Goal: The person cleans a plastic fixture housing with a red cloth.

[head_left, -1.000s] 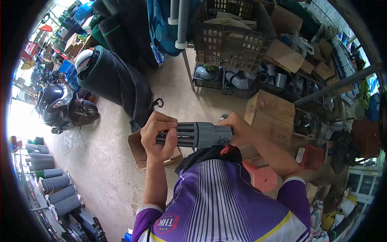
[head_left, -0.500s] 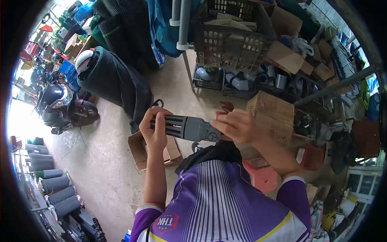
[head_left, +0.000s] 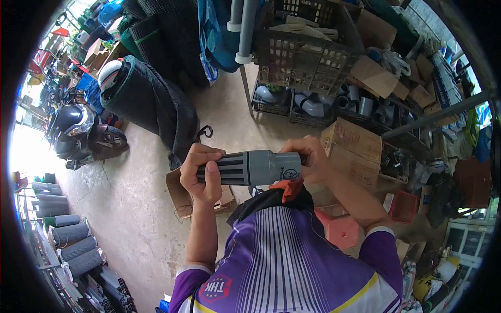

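Observation:
A grey plastic fitting point(head_left: 265, 167) with a slotted section at its left part lies level in front of my chest. My left hand point(head_left: 202, 172) is wrapped round the slotted end, thumb in front. At the plain right end is my right hand point(head_left: 308, 159), its fingers bent against the rim; the fingertips are partly hidden, so what they hold cannot be made out. A red-orange cloth point(head_left: 287, 190) hangs just below the right end of the fitting, over the dark collar of the shirt.
An open cardboard box point(head_left: 180, 195) stands below my left forearm. A closed carton point(head_left: 352, 151) and black crates point(head_left: 308, 57) with pipe parts are ahead to the right. A red stool point(head_left: 342, 232) is near my right elbow. A rolled dark mesh point(head_left: 148, 104) leans at the left.
My right hand has moved from the front of the fitting to its right end, uncovering that end. The red-orange cloth now shows below the fitting. The view has shifted slightly.

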A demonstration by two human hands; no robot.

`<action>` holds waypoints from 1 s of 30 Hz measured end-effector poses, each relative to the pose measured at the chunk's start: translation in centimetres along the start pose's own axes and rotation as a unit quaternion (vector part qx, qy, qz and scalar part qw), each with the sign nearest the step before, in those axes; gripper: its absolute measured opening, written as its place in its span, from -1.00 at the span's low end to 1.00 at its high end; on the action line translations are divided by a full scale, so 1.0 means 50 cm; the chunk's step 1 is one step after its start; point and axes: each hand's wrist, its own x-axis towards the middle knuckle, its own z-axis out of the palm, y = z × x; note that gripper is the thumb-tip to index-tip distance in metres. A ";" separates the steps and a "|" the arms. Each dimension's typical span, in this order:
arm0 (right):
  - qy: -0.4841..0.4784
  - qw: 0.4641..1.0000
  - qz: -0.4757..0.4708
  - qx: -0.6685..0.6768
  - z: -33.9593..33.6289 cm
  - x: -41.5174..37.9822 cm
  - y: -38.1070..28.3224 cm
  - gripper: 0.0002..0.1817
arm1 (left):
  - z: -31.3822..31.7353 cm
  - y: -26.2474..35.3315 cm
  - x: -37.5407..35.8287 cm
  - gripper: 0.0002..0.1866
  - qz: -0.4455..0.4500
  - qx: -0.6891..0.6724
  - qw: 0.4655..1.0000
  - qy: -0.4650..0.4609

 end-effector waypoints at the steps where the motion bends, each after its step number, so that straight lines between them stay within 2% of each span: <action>1: -0.023 0.998 0.048 0.042 -0.002 -0.001 0.007 -0.90 | -0.001 -0.001 0.001 -0.83 0.022 0.015 1.000 -0.008; 3: -0.067 0.979 0.144 0.126 -0.009 -0.006 0.023 -0.92 | -0.004 0.001 0.006 -0.83 0.066 0.043 0.997 -0.024; 6: -0.070 0.938 0.292 0.174 -0.024 -0.001 0.013 -0.87 | 0.003 0.011 0.016 -0.81 0.121 0.073 0.988 -0.058; 9: -0.033 0.963 0.265 0.023 -0.033 0.008 0.002 -0.87 | -0.006 -0.020 0.030 -0.78 0.073 0.034 0.994 -0.076; 10: -0.024 0.986 0.137 -0.087 -0.031 0.013 -0.004 -0.81 | 0.003 -0.011 0.031 -0.74 -0.009 0.037 0.998 -0.054; 11: -0.012 0.981 0.005 -0.195 -0.028 0.020 -0.012 -0.74 | 0.002 -0.012 0.029 -0.73 -0.127 -0.002 0.991 -0.049; 12: 0.000 0.946 -0.127 -0.298 -0.027 0.025 -0.021 -0.67 | 0.000 -0.015 0.028 -0.72 -0.243 -0.041 0.968 -0.043; 13: -0.004 0.934 -0.144 -0.327 -0.026 0.025 -0.028 -0.58 | -0.003 -0.017 0.028 -0.71 -0.354 -0.080 0.931 -0.036; 14: -0.009 0.920 -0.162 -0.356 -0.024 0.025 -0.036 -0.48 | -0.012 -0.021 0.036 -0.68 -0.402 -0.090 0.907 -0.083; 16: -0.023 0.888 -0.217 -0.404 -0.023 0.026 -0.026 -0.34 | -0.005 -0.030 0.029 -0.71 -0.383 -0.037 0.919 -0.080; 18: -0.010 0.928 -0.224 -0.296 -0.010 0.034 -0.017 -0.43 | -0.003 -0.025 0.026 -0.75 -0.359 -0.022 0.931 -0.069; 19: -0.005 0.944 -0.227 -0.239 -0.004 0.036 -0.012 -0.48 | -0.001 -0.026 0.025 -0.77 -0.307 -0.003 0.949 -0.063; 21: 0.003 0.989 -0.082 -0.121 -0.002 0.022 0.003 -0.55 | 0.002 -0.028 0.022 -0.80 -0.202 0.037 0.977 -0.048; 22: 0.005 0.998 -0.009 -0.061 -0.004 0.020 0.007 -0.57 | -0.002 -0.018 0.019 -0.82 -0.213 0.008 0.975 -0.057; 25: -0.006 0.992 0.090 0.083 -0.008 0.029 0.004 -0.63 | 0.006 -0.033 0.010 -0.82 -0.083 -0.017 0.995 -0.058; 26: 0.007 0.984 0.121 0.132 -0.017 0.028 0.028 -0.67 | 0.004 -0.027 0.005 -0.74 -0.097 -0.017 0.993 -0.070; 29: -0.006 0.936 0.224 0.273 -0.038 0.033 0.043 -0.73 | 0.008 -0.022 -0.001 -0.73 -0.061 0.002 0.993 -0.097; 30: 0.008 0.952 0.208 0.222 -0.040 0.032 0.044 -0.73 | 0.001 -0.030 -0.005 -0.73 -0.077 -0.043 0.990 -0.108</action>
